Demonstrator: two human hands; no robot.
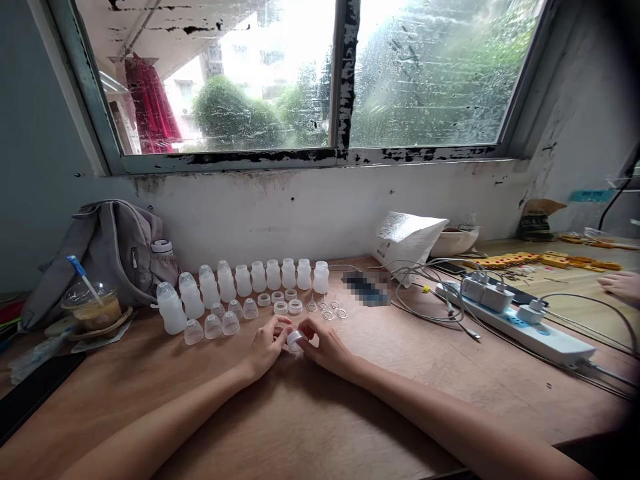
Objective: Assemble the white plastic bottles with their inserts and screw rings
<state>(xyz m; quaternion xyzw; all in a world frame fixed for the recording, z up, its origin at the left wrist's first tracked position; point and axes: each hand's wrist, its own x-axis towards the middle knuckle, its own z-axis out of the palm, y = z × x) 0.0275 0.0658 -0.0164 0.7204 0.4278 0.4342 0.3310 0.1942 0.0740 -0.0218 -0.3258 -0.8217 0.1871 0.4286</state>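
My right hand (327, 350) grips a translucent white baby bottle collar ring (294, 341) just above the table, fingers curled over its far side. At the ring's left edge, my left hand (269, 348) is closed, thumb and fingertips pressed together against it. Whether a teat sits inside the ring is too small to tell. Beyond my hands lie several loose collar rings (281, 307) and, to their right, several clear teats with round bases (327, 315). Clear domed caps (213, 326) stand to the left. Behind is a row of frosted bottles (257, 277), the left ones capped (171, 310).
At left are an iced drink cup (93, 307), a grey backpack (113, 247) and a black flat item (37, 393). To the right lie tangled cables (425, 300), a power strip (530, 337) and a white bag (410, 243). Another person's hand (620, 285) shows at far right.
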